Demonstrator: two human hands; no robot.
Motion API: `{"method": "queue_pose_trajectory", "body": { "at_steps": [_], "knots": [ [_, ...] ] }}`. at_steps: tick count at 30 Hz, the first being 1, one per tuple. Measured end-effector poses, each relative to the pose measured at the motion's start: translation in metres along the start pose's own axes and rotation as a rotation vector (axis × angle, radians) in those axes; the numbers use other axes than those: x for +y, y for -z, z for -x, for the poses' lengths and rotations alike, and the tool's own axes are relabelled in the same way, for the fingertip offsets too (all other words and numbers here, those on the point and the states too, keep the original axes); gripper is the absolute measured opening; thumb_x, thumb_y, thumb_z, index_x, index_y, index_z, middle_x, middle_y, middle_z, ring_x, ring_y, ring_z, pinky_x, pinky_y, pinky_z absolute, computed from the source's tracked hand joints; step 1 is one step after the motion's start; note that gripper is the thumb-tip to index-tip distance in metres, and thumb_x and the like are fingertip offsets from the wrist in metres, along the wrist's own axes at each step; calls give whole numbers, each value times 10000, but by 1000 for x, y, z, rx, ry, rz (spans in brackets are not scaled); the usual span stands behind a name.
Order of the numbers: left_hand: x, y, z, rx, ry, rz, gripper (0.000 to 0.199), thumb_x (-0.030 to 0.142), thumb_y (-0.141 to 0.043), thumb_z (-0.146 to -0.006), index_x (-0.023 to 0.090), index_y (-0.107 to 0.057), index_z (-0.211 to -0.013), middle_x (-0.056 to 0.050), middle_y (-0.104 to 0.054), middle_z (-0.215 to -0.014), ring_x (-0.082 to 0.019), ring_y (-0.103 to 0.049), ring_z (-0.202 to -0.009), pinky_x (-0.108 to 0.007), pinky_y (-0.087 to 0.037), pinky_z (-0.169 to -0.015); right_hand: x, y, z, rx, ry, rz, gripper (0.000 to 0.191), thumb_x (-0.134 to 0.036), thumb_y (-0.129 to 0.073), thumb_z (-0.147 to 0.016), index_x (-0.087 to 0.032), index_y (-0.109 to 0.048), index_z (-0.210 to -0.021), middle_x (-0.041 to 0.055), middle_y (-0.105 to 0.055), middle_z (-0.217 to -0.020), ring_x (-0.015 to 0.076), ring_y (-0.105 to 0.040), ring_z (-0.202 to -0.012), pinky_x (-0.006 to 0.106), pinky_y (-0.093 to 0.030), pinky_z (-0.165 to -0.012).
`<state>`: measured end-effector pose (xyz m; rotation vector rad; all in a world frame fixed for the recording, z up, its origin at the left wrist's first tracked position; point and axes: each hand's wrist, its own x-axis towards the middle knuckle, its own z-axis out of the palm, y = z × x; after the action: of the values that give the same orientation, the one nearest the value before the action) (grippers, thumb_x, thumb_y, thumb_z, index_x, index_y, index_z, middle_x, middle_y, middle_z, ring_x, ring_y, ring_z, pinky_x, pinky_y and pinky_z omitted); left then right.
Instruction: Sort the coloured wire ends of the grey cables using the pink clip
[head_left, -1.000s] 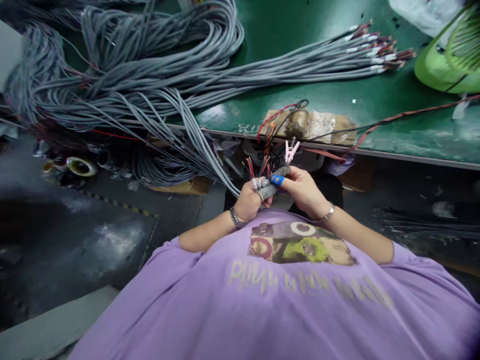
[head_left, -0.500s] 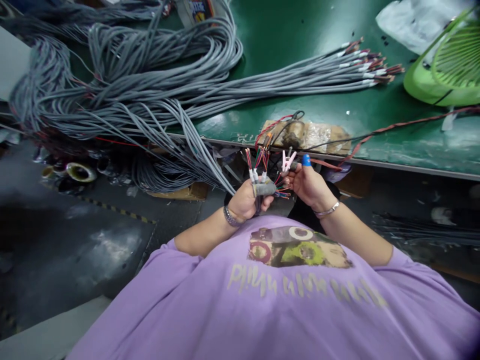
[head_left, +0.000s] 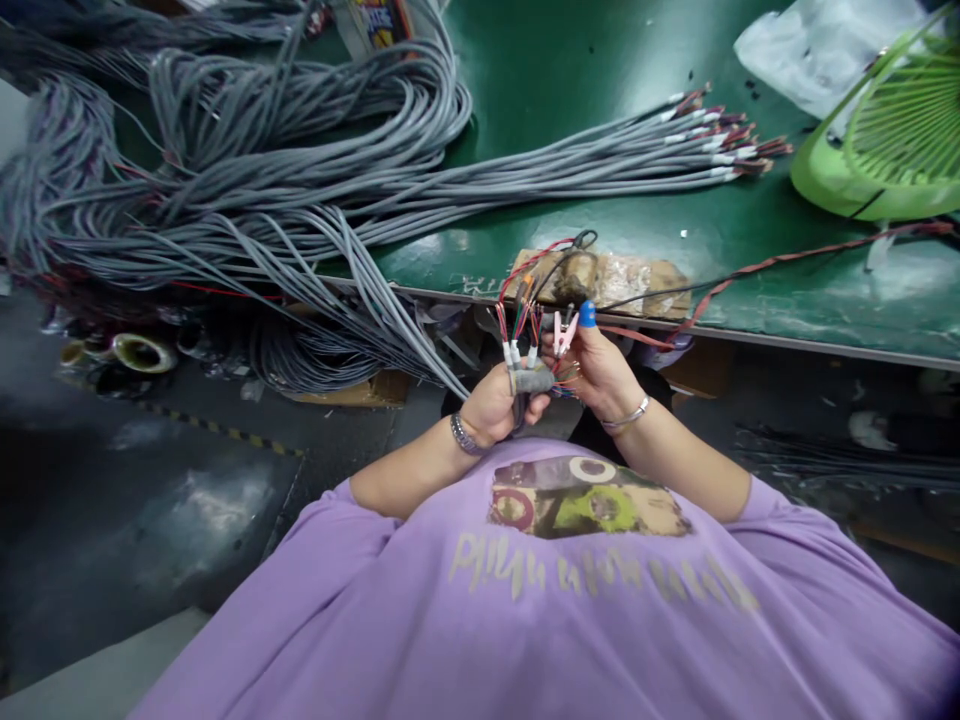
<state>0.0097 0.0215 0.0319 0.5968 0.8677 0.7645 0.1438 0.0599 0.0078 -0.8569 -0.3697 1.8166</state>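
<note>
My left hand point(head_left: 491, 405) is closed around several grey cables, whose white-sleeved ends point(head_left: 514, 353) point up with bare red, green and dark wires point(head_left: 519, 318). Its thumb wears a grey wrap point(head_left: 534, 378), and fine coloured wires point(head_left: 568, 385) fan out past the thumb tip. Just to the right is my right hand point(head_left: 606, 372), with a blue cover point(head_left: 587, 314) on the thumb. A small pink clip point(head_left: 564, 334) at the table edge lies between its thumb and forefinger, which appear to pinch it. Its other fingers curl by the fine wires and are partly hidden.
Large bundles of grey cable point(head_left: 300, 150) cover the left of the green table point(head_left: 525, 60). On its front edge sits a taped wooden block point(head_left: 664, 285) with red and black leads. A green fan point(head_left: 892, 140) and a plastic bag point(head_left: 814, 50) stand at the right.
My right hand has moved left, towards the clip and the wires, and its thumb and forefinger are now at the clip. My left hand keeps its hold. The whole view has shifted slightly.
</note>
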Motion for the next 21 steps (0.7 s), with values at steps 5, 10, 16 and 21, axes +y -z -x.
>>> {"method": "queue_pose_trajectory", "body": {
  "at_steps": [5, 10, 16, 21],
  "knots": [
    [-1, -1, 1, 11, 4, -8, 391, 356, -820, -558, 159, -562, -775, 62, -510, -481, -65, -422, -353, -185, -315, -322, -1, -5, 0, 16, 28, -18, 490, -671, -704, -769, -190, -619, -747, -22, -621, -596, 100, -551, -543, 231, -460, -532],
    [-3, -2, 0, 25, 1, -12, 399, 346, -821, -553, 160, -563, -794, 66, -516, -505, -64, -422, -356, -188, -314, -318, 1, -5, 0, 17, 25, -30, 498, -687, -705, -758, -197, -630, -807, -30, -615, -598, 107, -552, -544, 239, -461, -541],
    [-4, -2, 2, 8, -11, -37, 401, 387, -820, -563, 161, -564, -774, 54, -522, -490, -69, -429, -368, -184, -329, -319, 2, 2, 1, -18, -30, -10, 543, -752, -609, -790, -210, -635, -814, -7, -646, -637, 127, -571, -554, 253, -472, -549],
    [-3, -4, 4, 24, -19, -42, 440, 424, -824, -557, 167, -562, -799, 56, -530, -503, -70, -427, -353, -191, -324, -312, 1, 5, 3, -75, -34, 57, 592, -810, -519, -800, -229, -628, -835, 0, -645, -658, 132, -552, -545, 259, -463, -531]
  ]
}}
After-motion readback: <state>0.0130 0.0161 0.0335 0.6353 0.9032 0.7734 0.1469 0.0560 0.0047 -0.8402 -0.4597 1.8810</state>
